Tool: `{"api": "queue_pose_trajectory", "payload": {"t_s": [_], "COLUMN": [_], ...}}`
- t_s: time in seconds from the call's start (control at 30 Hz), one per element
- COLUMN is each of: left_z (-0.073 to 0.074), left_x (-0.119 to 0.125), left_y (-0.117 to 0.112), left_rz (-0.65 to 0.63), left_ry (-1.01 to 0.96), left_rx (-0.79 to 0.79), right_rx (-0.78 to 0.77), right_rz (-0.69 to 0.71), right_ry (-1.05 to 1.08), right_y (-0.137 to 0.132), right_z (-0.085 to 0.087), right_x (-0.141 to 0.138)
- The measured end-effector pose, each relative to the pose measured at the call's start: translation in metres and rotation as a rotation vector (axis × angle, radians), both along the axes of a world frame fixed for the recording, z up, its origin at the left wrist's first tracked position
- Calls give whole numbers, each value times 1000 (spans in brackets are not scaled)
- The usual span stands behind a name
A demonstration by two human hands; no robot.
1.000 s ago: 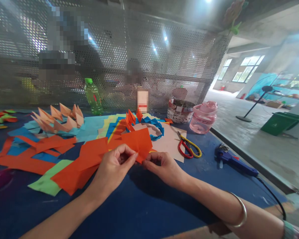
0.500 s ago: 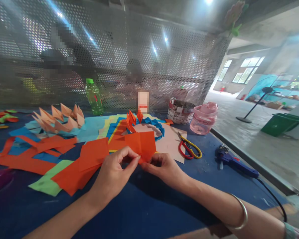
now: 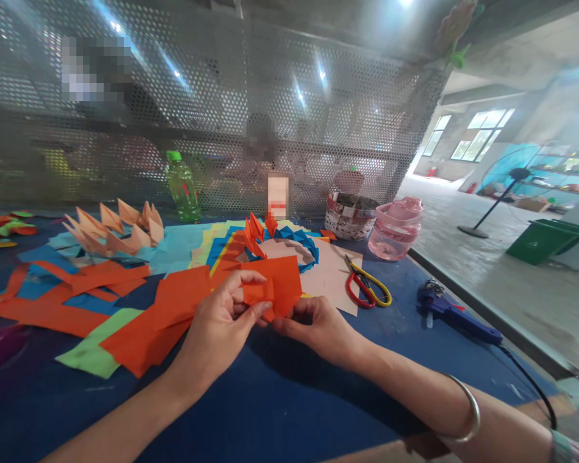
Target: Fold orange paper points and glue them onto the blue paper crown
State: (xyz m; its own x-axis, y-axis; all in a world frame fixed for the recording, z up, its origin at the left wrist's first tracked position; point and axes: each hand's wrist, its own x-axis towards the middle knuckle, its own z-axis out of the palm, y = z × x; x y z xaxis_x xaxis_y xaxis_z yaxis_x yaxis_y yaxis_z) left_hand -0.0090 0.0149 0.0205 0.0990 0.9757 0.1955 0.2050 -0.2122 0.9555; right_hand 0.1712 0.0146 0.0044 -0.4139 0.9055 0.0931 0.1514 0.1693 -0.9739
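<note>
Between my two hands an orange sheet of paper (image 3: pixel 285 280) is held up above the table, with a crease down its middle. My left hand (image 3: pixel 229 308) pinches its lower left part with thumb and fingers. The lower right corner is gripped by my right hand (image 3: pixel 316 325), whose fingertips are partly hidden behind the paper. Just beyond the sheet lies a ring of folded blue paper (image 3: pixel 309 247), with orange folded points (image 3: pixel 254 235) standing at its left. More orange sheets (image 3: pixel 174 308) rest left of my left hand, overlapping a light green sheet (image 3: pixel 101 344).
Scissors (image 3: pixel 367 286) with red and yellow handles and a blue glue gun (image 3: pixel 458 318) with a cord lie on the right. Behind them stand a pink jar (image 3: pixel 396 231) and a woven basket (image 3: pixel 350 222). A green bottle (image 3: pixel 182 190) and a peach paper ring (image 3: pixel 113 235) are at the back left.
My left hand's fingers have moved up over the paper's left side, covering its upper left corner. My right hand stays nearly where it was.
</note>
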Motion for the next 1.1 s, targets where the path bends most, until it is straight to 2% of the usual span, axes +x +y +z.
{"api": "queue_pose_trajectory", "payload": {"t_s": [0.27, 0.37, 0.47, 0.6, 0.9, 1.1], "left_z": [7, 10, 11, 7, 7, 3], "left_x": [1, 1, 0, 0, 2, 3], "left_y": [0, 1, 4, 6, 1, 3], "left_rz": [0, -3, -75, -214, -138, -157], "left_ry": [-64, -166, -287, -264, -226, -335], "left_rx": [6, -30, -114, -219, -237, -301], "right_rx": [-43, -56, -62, -42, -47, 44], "right_rz": [-1, -23, -51, -50, -28, -47], "right_ry": [33, 64, 69, 68, 33, -15], "right_y": [-1, -2, -2, -2, -6, -7], "right_z": [2, 2, 2, 3, 2, 2], "right_x": [0, -1, -1, -1, -4, -4]}}
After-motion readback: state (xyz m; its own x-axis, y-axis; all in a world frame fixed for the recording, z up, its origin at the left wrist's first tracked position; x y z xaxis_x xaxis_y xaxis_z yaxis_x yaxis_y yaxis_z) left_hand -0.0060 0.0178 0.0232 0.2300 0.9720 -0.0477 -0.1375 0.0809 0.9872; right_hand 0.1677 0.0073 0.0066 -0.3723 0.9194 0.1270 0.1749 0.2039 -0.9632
